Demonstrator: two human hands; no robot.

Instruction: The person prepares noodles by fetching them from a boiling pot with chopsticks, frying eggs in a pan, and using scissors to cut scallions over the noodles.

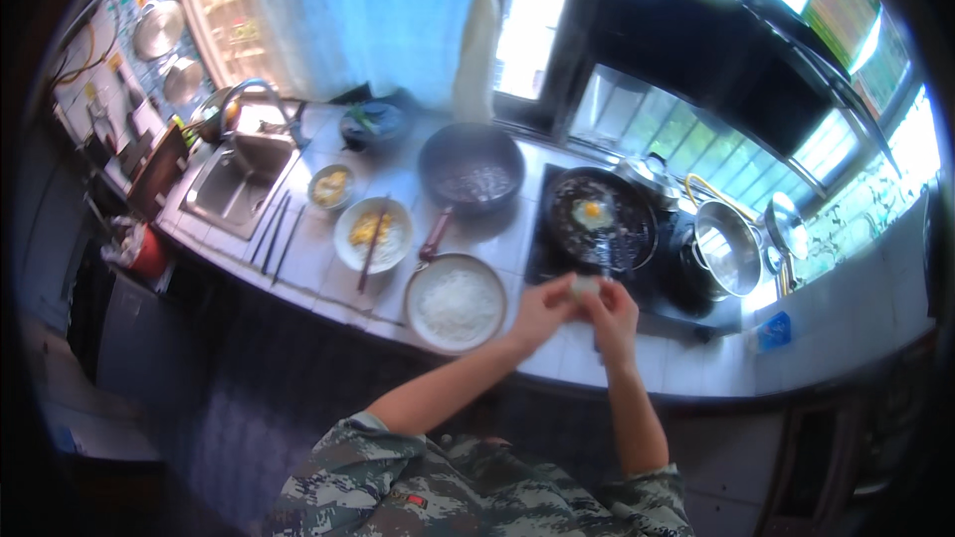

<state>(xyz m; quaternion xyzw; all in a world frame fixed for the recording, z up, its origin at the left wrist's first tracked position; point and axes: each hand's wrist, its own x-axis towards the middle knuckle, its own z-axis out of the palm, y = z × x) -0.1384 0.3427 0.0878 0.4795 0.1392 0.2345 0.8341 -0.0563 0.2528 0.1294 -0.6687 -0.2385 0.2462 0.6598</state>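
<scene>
My left hand (546,311) and my right hand (613,315) meet at the front edge of the cooktop. Between their fingertips is a small pale egg (584,286); blur hides whether its shell is cracked. Just beyond them, a black frying pan (633,218) sits on the cooktop. One egg with a yellow yolk (592,213) lies in the pan, left of its middle. A utensil (603,245), probably a spatula, rests in the pan, its handle running beneath my right hand. Left of my left hand stands a bowl of white rice or noodles (461,306).
A dark long-handled pot (471,168) stands left of the cooktop (548,253). Chopsticks lie across a white bowl (340,239) holding yellow and white food. Beyond are a small bowl (328,186) and a sink (239,183). A steel pot (727,247) is at right, under the range hood (716,45).
</scene>
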